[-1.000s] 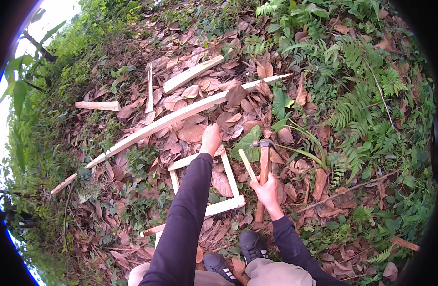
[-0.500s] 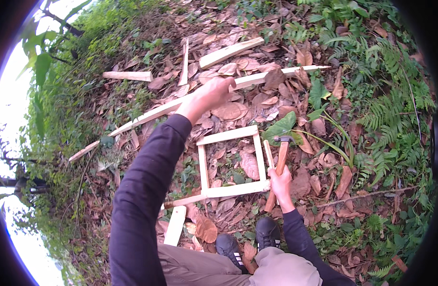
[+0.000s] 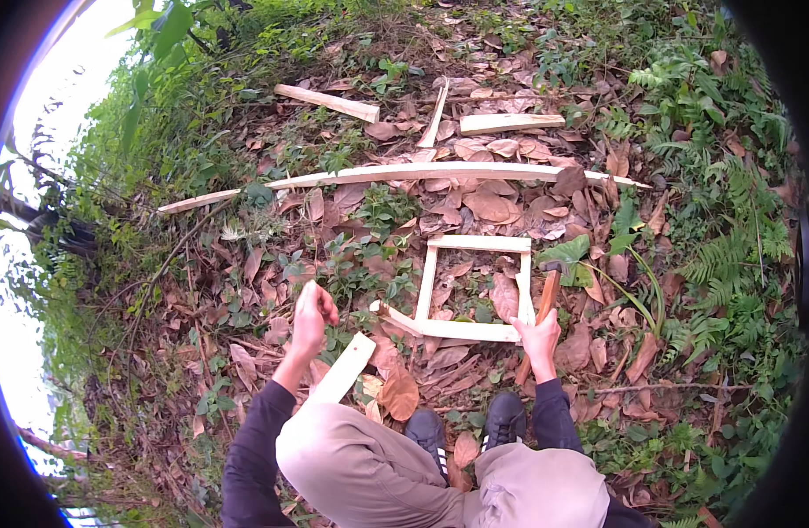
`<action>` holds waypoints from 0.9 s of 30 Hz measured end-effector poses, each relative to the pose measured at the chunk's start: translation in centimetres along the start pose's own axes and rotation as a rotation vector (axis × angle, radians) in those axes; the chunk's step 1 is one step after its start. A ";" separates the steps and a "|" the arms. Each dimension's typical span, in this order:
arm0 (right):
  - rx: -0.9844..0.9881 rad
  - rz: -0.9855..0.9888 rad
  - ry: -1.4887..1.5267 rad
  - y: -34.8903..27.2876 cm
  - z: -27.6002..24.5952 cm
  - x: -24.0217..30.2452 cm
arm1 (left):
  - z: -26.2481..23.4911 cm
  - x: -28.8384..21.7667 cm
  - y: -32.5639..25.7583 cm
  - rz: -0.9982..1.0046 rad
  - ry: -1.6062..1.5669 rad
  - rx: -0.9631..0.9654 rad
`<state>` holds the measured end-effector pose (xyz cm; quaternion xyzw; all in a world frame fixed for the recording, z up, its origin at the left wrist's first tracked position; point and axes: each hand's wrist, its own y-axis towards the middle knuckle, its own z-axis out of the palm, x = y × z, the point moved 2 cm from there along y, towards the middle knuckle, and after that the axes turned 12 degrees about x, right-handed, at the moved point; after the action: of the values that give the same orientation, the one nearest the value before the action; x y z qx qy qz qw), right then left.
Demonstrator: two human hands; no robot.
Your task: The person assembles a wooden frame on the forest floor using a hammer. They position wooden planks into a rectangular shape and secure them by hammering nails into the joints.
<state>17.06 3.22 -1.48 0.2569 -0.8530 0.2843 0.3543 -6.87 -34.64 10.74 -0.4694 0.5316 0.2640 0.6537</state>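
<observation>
A square frame of pale wooden strips (image 3: pixel 462 330) lies on the leaf litter before my feet. At its lower right corner my right hand (image 3: pixel 538 340) is closed round the hammer's wooden handle (image 3: pixel 551 287); the hammer's head cannot be made out now. A short wood strip (image 3: pixel 524 295) stands along the frame's right side, just by those fingers. My left hand (image 3: pixel 311 319) is raised left of the frame, fingers curled; whatever may be in them is hidden. Below it a short flat board (image 3: pixel 345 365) lies beside my knee. Another strip (image 3: pixel 394 317) juts out from the frame's lower left corner.
Beyond the frame a long thin wooden strip (image 3: pixel 404 172) stretches across the ground, with a shorter piece (image 3: pixel 198 201) at its left end. Further off lie several loose pieces, among them a thick board (image 3: pixel 512 123). Ferns (image 3: pixel 713 255) grow at the right.
My left hand has drawn back from over the long strip to the left of the frame. My right hand keeps hold of the hammer. The view has shifted, so the frame appears further right.
</observation>
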 end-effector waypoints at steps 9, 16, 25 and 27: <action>0.047 0.016 -0.196 7.4 0.6 -2.1 | 8.2 10.5 1.8 -0.729 -0.453 0.440; 0.061 0.030 -0.147 8.2 1.2 -1.8 | 7.7 6.2 1.4 -0.636 -0.071 0.539; -0.004 0.099 0.711 -4.6 -2.2 0.0 | 5.3 -4.5 3.0 -0.598 0.233 0.540; -0.024 -0.017 0.766 -5.0 -3.2 0.3 | 4.5 -2.8 4.2 -0.722 -0.189 0.678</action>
<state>21.53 1.76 2.18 0.1349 -0.6600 0.3465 0.6527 -9.22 -28.46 11.96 -0.3586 0.3298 -0.1251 0.8643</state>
